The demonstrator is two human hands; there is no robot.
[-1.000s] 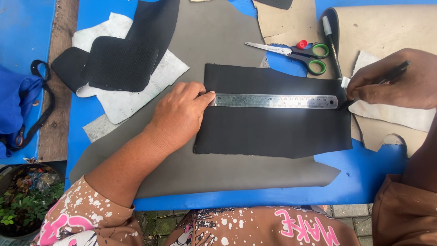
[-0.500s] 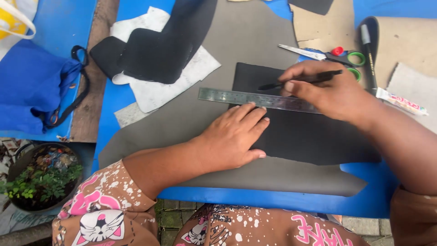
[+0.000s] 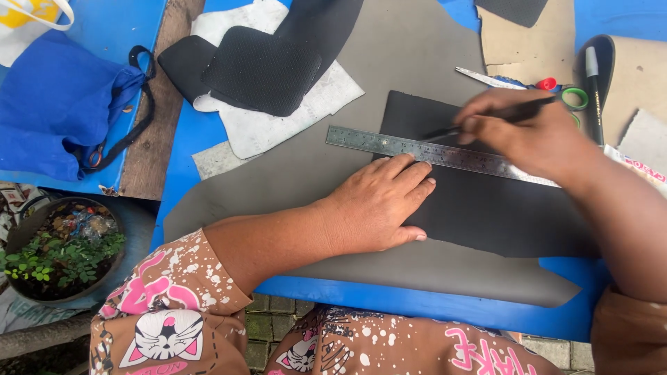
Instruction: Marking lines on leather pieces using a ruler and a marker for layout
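Observation:
My left hand (image 3: 379,205) lies flat, fingers together, on a black rectangular sheet (image 3: 486,208) and presses against the lower edge of a steel ruler (image 3: 389,144). The ruler runs slantwise across the sheet's top. My right hand (image 3: 531,135) grips a dark pen (image 3: 486,118) whose tip touches the sheet just above the ruler's upper edge. The black sheet rests on a larger grey sheet (image 3: 389,62), which lies on a blue table (image 3: 187,139).
Black textured pieces (image 3: 260,69) sit on white paper (image 3: 306,104) at the upper left. Scissors (image 3: 556,87) and a marker (image 3: 594,83) lie at the upper right near brown card (image 3: 521,48). A blue bag (image 3: 62,104) and a potted plant (image 3: 59,253) are at the left.
My right hand with the pen has moved left along the ruler's top edge. My left hand stays pressed by the ruler; the view has shifted.

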